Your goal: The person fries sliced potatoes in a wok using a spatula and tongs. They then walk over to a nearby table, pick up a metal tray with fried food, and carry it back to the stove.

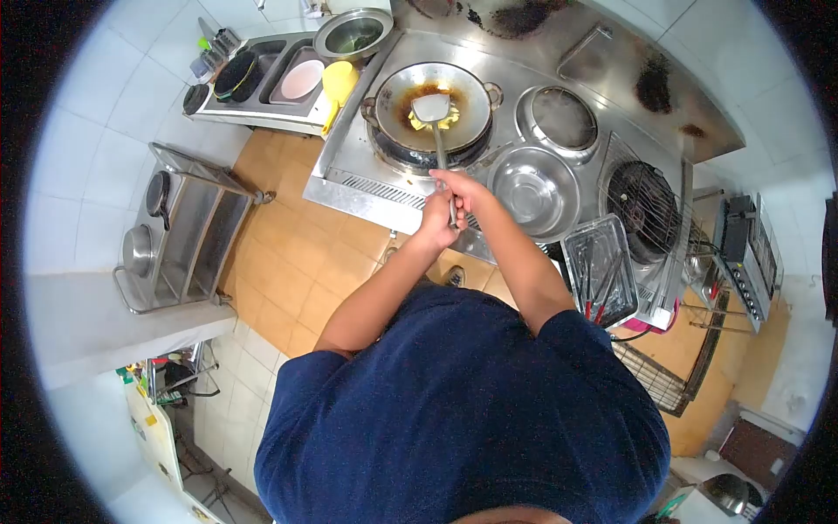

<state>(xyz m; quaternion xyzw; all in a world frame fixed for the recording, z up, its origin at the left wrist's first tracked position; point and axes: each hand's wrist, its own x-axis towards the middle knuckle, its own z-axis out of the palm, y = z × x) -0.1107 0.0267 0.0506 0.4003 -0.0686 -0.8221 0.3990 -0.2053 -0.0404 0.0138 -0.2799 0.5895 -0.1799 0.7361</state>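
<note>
Both hands are closed on the long handle of a wok spatula [430, 108]. My left hand [441, 218] wraps round the lower end, and my right hand [461, 189] grips just above it, close against the left. The blade rests inside a two-handled wok [477, 105] on the stove burner. Under and beside the blade lie yellow pieces of food [450, 119], which look like egg. Brown liquid or browning stains the wok's bottom around them. Part of the handle is hidden by my fingers.
A steel bowl [534, 192] and a lidded round pot [563, 118] stand right of the wok. Further right are a wire rack [618, 166] and a tray [576, 253] with red-handled tongs. A yellow ladle [339, 83] lies left, near the sink [278, 65]. A metal trolley [196, 218] stands left.
</note>
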